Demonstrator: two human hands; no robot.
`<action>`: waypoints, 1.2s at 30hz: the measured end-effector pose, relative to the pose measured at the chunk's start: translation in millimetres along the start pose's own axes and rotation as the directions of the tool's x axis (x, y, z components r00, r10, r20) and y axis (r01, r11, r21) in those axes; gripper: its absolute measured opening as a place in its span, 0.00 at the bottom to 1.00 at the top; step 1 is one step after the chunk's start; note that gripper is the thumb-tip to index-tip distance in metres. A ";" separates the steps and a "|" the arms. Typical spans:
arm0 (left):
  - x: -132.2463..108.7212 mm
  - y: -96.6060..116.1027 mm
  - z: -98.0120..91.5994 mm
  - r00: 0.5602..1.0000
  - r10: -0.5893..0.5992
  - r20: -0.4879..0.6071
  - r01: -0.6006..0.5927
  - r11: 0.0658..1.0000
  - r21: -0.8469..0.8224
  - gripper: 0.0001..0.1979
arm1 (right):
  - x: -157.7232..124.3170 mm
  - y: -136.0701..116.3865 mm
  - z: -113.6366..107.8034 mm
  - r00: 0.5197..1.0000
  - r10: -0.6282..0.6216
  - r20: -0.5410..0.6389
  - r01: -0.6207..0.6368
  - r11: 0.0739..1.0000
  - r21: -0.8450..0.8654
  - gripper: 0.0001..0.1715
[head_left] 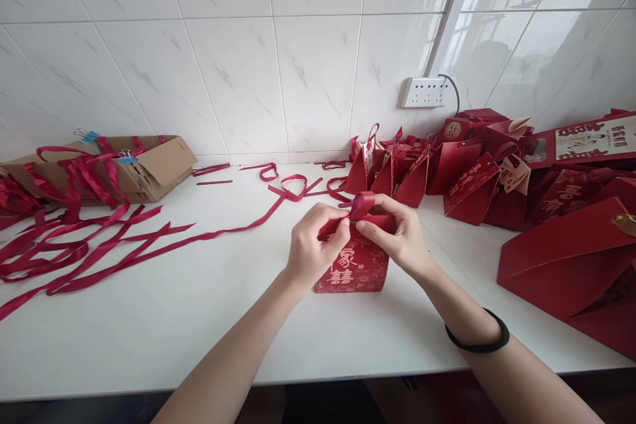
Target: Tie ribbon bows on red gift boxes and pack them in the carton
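Observation:
A red paper gift box (pixel 360 271) with pale Chinese characters stands upright on the white table in front of me. From its top rises a loop of dark red ribbon (pixel 363 201). My left hand (pixel 320 233) pinches at the ribbon's base on the left of the box top, thumb in front. Opposite it, my right hand (pixel 397 232) is closed with thumb and fingers on the ribbon at the top edge. The fingers hide most of the box's upper rim, and exactly how the ribbon passes through it cannot be made out.
Several finished-looking red boxes (pixel 470 189) crowd the right side, a larger red box (pixel 561 258) nearest. At left, a cardboard box (pixel 166 162) with binder clips holds ribbon strips (pixel 134 245) that trail across the white table (pixel 223 318). A power socket (pixel 424 93) is on the tiled wall.

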State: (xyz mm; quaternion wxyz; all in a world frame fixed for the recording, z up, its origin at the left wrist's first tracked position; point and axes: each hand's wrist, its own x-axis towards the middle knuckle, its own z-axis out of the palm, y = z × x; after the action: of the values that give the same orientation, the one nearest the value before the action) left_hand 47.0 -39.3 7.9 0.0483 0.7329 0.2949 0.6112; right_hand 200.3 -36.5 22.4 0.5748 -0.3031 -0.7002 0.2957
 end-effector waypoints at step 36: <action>-0.4 2.5 -2.9 0.973 -0.206 0.103 0.214 0.974 -0.079 0.03 | 15.8 -12.9 7.9 0.986 0.073 -0.153 -0.072 0.997 0.014 0.11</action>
State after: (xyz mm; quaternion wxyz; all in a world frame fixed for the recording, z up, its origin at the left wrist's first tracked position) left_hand 45.3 -42.5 9.3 0.1594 0.7227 0.3405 0.5800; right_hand 189.0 -33.3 40.8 0.6171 -0.3478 -0.6412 0.2951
